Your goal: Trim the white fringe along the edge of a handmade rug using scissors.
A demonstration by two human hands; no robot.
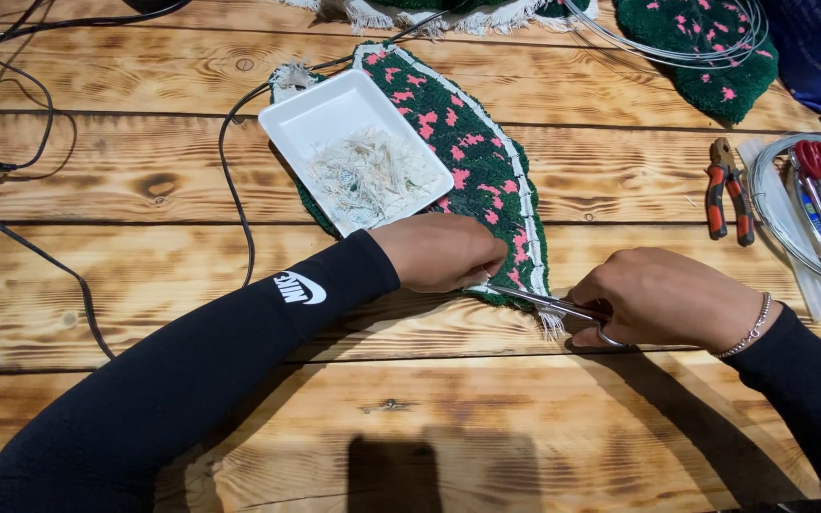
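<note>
The tufted piece (467, 157), dark green with pink flecks and a white border, lies flat on the wooden table (144, 285), running from about eleven o'clock down to the centre, its lower tip with loose white fringe just between the two hands. The left hand (441, 252) lies curled, knuckles up, pressing on that lower edge, seemingly to pin the fabric taut where it is being trimmed; its fingertips are tucked under, so what they pinch, if anything, cannot be told. The right hand (662, 299), at about three o'clock of the tip, is closed through the loops of small metal scissors (548, 304), whose blades point toward nine o'clock and meet the border just beside the left hand.

A white tray (320, 109) holding pale thread clippings (368, 176) sits on top of the piece at eleven o'clock of the hands, near enough to take offcuts. Red-handled pliers (726, 190) and a coil of wire (786, 228) lie at two o'clock; black cables (230, 180) trail at ten.
</note>
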